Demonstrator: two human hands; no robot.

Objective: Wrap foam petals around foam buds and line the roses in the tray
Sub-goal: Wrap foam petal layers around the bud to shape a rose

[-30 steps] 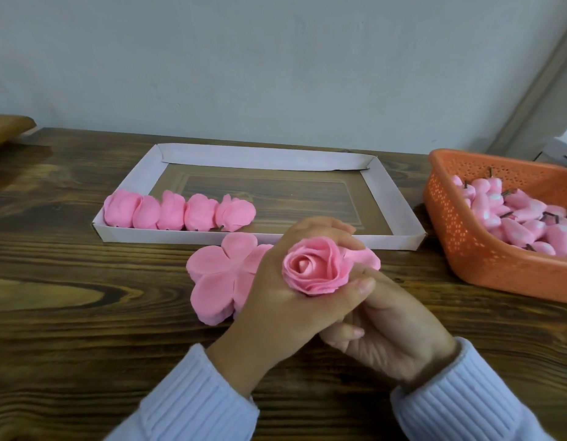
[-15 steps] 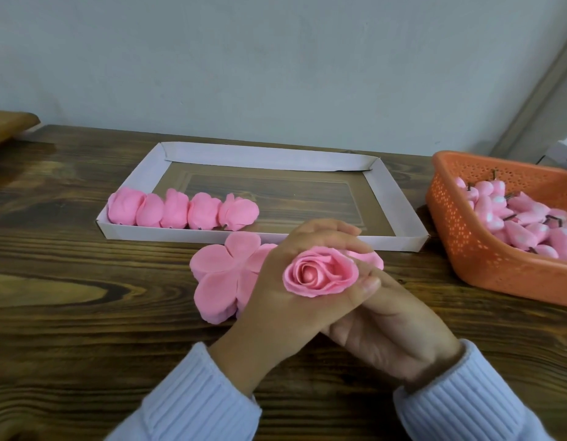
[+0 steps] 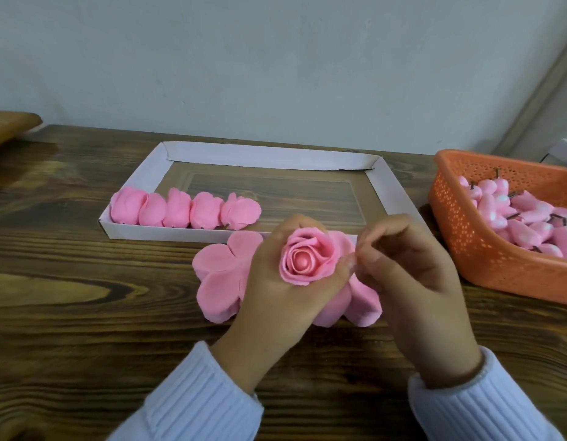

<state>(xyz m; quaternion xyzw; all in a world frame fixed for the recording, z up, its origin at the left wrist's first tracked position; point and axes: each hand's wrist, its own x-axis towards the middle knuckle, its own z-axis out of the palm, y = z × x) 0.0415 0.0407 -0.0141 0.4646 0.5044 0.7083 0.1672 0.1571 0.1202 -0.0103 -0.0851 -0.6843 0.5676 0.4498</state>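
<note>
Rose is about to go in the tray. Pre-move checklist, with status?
1. Left hand grips rose: ok.
2. Wrap finished, outer petals tight: cannot tell.
3. Right hand clear of rose: cannot tell, blurred at its edge.
4. Free slot in tray right of the row of five roses: ok.
5. Petal stack ready for next: ok.
6. Buds in basket: ok.

A dark wooden table (image 3: 85, 313) meets a pale wall (image 3: 275, 58); an orange basket (image 3: 466, 240) stands right, a brown board (image 3: 8, 125) far left
</note>
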